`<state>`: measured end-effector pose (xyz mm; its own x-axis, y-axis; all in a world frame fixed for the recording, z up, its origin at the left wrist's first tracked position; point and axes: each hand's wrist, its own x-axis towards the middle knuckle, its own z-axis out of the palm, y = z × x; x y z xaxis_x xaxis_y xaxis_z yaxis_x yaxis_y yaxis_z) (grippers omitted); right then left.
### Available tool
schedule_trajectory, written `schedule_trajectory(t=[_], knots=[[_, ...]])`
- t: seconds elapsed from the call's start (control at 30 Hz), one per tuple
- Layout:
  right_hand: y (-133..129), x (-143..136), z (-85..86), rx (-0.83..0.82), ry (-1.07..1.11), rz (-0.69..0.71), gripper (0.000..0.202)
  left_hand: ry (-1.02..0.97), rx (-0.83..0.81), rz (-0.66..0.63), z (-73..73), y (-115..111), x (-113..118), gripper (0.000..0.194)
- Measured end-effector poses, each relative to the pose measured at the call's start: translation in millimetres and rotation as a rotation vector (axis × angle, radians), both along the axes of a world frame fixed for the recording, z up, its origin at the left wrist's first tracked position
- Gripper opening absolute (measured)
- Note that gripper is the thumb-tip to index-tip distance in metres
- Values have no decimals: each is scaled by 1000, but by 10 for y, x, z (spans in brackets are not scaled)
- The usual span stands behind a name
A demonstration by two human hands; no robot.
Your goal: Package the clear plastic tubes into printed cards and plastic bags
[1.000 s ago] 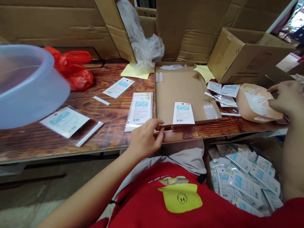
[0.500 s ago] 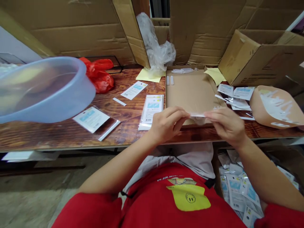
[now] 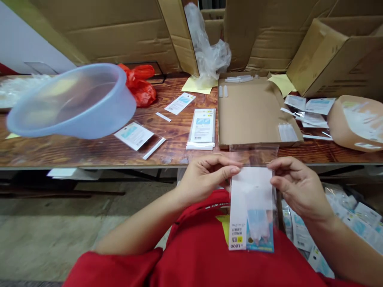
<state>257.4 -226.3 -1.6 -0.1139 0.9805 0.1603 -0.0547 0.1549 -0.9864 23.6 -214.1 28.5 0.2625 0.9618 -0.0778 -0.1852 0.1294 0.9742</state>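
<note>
Between my two hands, in front of my chest, hangs a clear plastic bag (image 3: 254, 207) holding a white and blue printed card and some translucent pieces. My left hand (image 3: 206, 175) pinches its upper left edge between thumb and fingers. At the upper right edge, my right hand (image 3: 299, 187) has a similar pinch. Just beyond the hands lies a shallow cardboard tray (image 3: 251, 115) with small translucent plastic pieces (image 3: 287, 132) lined up in its near right corner. A stack of bagged cards (image 3: 202, 127) sits left of the tray.
A blue plastic basin (image 3: 72, 99) stands on the left of the wooden table (image 3: 60, 155), beside a red plastic bag (image 3: 142, 87). To the right are an orange tub (image 3: 356, 127) of white pieces and a cardboard box (image 3: 341, 59). Packed bags (image 3: 353, 223) fill a container below right.
Both hands have drawn back from the tray's near edge towards my chest, and the bag now hangs with its card in full view. The camera view has shifted.
</note>
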Motion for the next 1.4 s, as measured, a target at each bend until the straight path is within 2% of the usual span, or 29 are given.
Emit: schedule_trajectory(t=[0.1, 0.23, 0.53, 0.67, 0.8, 0.93, 1.1, 1.27, 1.33, 1.4], knots=[[-163, -93, -74, -41, -15, -25, 25, -3, -15, 17, -57, -135, -70, 14], [-220, -165, -8, -51, -61, 0, 14, 14, -17, -8, -28, -203, -142, 14], [107, -87, 235, -87, -145, 320, 23, -1, -134, -105, 64, -123, -189, 38], [220, -111, 356, 108, -139, 366, 22, -34, -127, -64, 87, -61, -154, 38], [242, -159, 515, 276, -304, 510, 33, -41, -96, -60, 126, -74, -114, 35], [244, -190, 597, 283, -406, 597, 32, -33, -32, -4, 159, -123, -97, 32], [268, -214, 575, 274, -385, 608, 28, -57, 23, 21, 155, -149, -88, 29], [330, -223, 548, 293, -390, 730, 28, -3, 8, 26, 143, -146, -89, 29], [367, -195, 508, 314, -399, 686, 26, -6, -5, 31, 142, -127, -94, 32], [416, -159, 444, 346, -371, 521, 20, 15, 20, 78, 143, -71, -90, 32]])
